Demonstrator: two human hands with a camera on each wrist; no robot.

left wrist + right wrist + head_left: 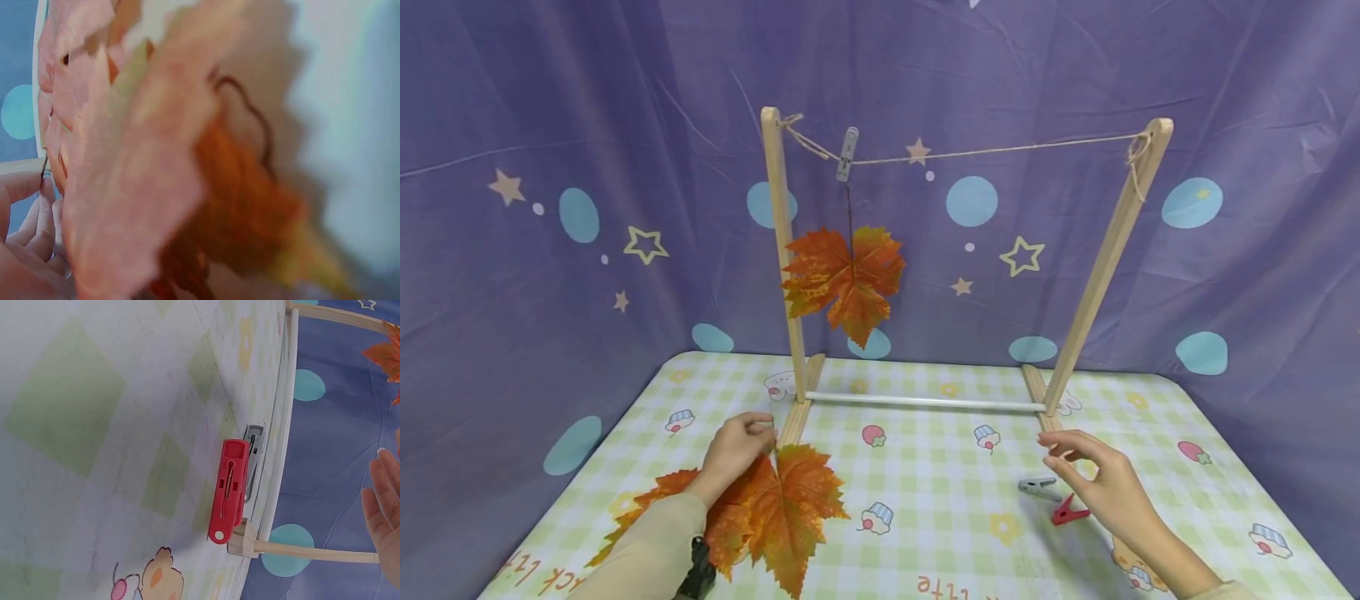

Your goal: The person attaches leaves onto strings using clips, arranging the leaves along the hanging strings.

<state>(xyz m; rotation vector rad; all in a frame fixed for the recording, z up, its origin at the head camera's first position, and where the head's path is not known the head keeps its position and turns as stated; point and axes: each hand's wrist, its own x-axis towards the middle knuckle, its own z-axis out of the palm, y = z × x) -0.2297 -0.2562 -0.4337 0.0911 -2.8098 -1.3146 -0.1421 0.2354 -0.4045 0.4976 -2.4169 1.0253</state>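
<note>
My left hand (739,450) pinches the thin stem of an orange maple leaf (786,508) between thumb and fingertips, at the left of the table. More orange leaves (655,492) lie under and beside that hand. In the left wrist view, a blurred leaf (137,169) fills the middle, and the left fingers (44,228) show at the lower left. My right hand (1105,479) hovers with relaxed fingers, holding nothing. Just below it a grey clothespin (1037,487) and a red clothespin (1069,510) lie on the tablecloth; the right wrist view shows the red clothespin (228,490) closer.
A wooden frame (1097,283) stands at the back with a white crossbar (925,402) low down. Twine (1000,152) runs between its posts. A grey clothespin (847,154) on the twine holds a hanging orange leaf (850,279). Behind is a purple curtain (587,100).
</note>
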